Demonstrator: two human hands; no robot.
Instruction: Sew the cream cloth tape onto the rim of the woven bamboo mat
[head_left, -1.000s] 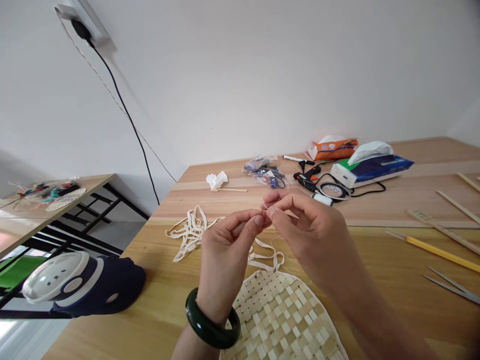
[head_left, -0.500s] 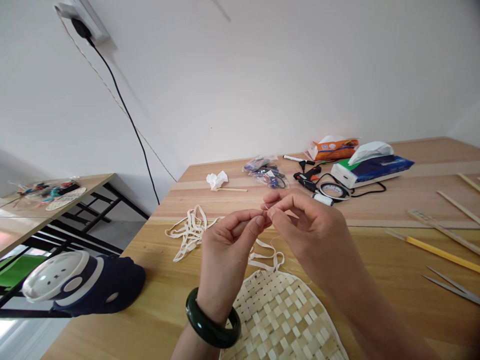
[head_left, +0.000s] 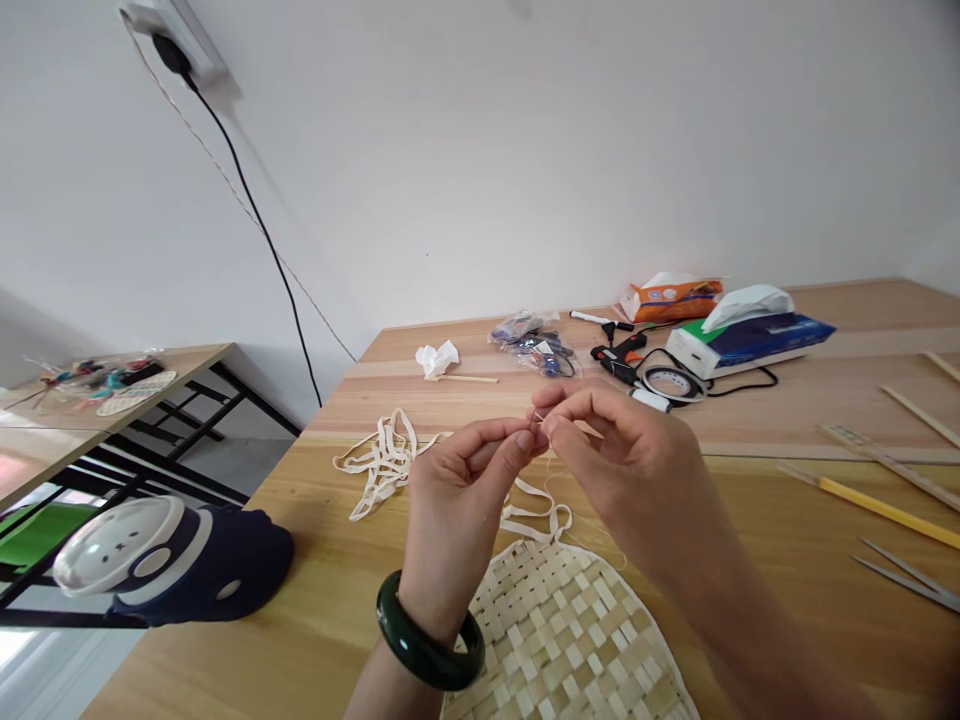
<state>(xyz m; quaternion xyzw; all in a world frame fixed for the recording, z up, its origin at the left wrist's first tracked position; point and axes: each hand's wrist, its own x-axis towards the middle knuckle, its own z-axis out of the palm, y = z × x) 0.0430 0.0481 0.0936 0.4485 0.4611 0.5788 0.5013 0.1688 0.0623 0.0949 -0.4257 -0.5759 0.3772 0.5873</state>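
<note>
My left hand [head_left: 469, 490], with a dark green bangle [head_left: 429, 640] on the wrist, pinches a tiny thin needle between thumb and forefinger. Close against its fingertips, my right hand [head_left: 637, 455] is closed in a pinch on a fine pale thread [head_left: 551, 478]. The thread hangs below the fingers toward a round woven mat [head_left: 577, 630] with a pale edging. Whether the thread passes through the needle's eye is too small to make out. Cream ribbon [head_left: 386, 455] lies in a loose tangle left of the hands, and another stretch runs beneath them to the mat.
At the back are a crumpled tissue [head_left: 437, 358], plastic packets [head_left: 536, 345], a glue gun [head_left: 619, 355], a tape roll [head_left: 673, 382] and tissue packs [head_left: 750, 335]. Scissors [head_left: 907, 577], a yellow-handled tool [head_left: 885, 510] and wooden strips lie right. A navy-and-white container [head_left: 180, 560] is at left.
My hands stay fingertip to fingertip, the right one shifted very slightly away from the left. More of the hanging thread shows. The whole view has moved a little.
</note>
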